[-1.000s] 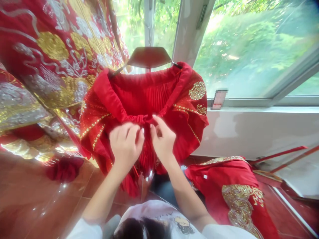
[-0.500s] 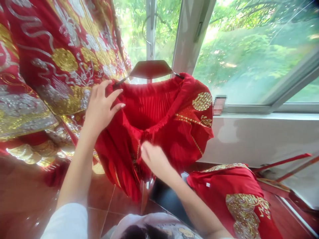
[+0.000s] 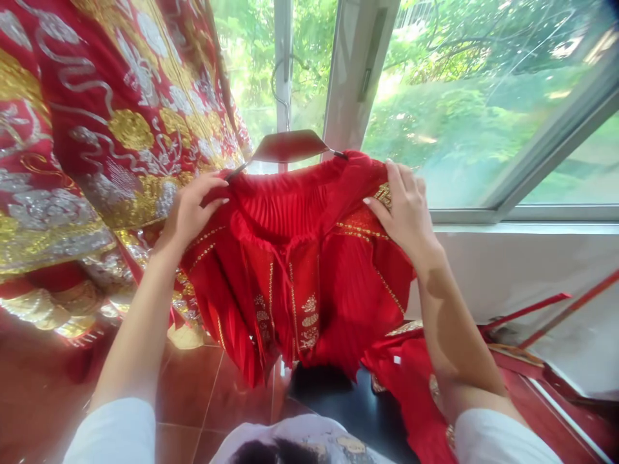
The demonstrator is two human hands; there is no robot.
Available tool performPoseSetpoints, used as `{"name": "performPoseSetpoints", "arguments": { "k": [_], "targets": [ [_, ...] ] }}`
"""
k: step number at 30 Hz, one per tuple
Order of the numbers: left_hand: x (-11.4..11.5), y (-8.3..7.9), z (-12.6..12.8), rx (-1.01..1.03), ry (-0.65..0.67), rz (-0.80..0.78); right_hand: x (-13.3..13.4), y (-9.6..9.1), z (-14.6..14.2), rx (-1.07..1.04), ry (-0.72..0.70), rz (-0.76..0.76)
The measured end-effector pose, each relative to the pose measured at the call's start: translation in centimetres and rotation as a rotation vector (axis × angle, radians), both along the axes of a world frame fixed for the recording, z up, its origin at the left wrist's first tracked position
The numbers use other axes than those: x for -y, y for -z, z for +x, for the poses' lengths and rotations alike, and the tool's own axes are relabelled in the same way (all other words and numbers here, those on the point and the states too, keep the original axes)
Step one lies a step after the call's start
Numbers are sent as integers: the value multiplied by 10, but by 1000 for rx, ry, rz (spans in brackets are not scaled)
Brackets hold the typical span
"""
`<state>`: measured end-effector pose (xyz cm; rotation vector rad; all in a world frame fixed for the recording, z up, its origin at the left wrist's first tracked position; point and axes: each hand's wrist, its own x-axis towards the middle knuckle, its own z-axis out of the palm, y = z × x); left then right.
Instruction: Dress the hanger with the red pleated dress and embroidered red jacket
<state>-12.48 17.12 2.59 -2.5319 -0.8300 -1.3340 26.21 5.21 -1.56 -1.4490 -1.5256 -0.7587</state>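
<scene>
We see a red pleated skirt (image 3: 290, 277) with gold trim on a brown hanger (image 3: 289, 145), a red robe (image 3: 97, 129) embroidered in gold and silver, reddish-brown tiles (image 3: 203, 399).

Red pleated skirt (image 3: 294, 270), gold-embroidered, hanging from wooden hanger (image 3: 289, 147), waistband spread wide.

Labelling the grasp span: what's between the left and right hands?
Head view: the red skirt, hung on the hanger, spans left hand to right hand; no gap.
</scene>
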Motion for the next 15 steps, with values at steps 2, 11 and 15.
{"name": "performPoseSetpoints", "arguments": {
  "k": [2, 11, 15],
  "targets": [
    [-8, 1, 2, 109, -1, 1, -11, -3, 16, 10, -55, -7],
    [-55, -46, 20, 422, 174, -494, -27, -32, 31, -250, -315, 34],
    [-56, -51, 24, 234, 254, -684, -36, -30, 31, -376, -422, -48]
  ]
}}
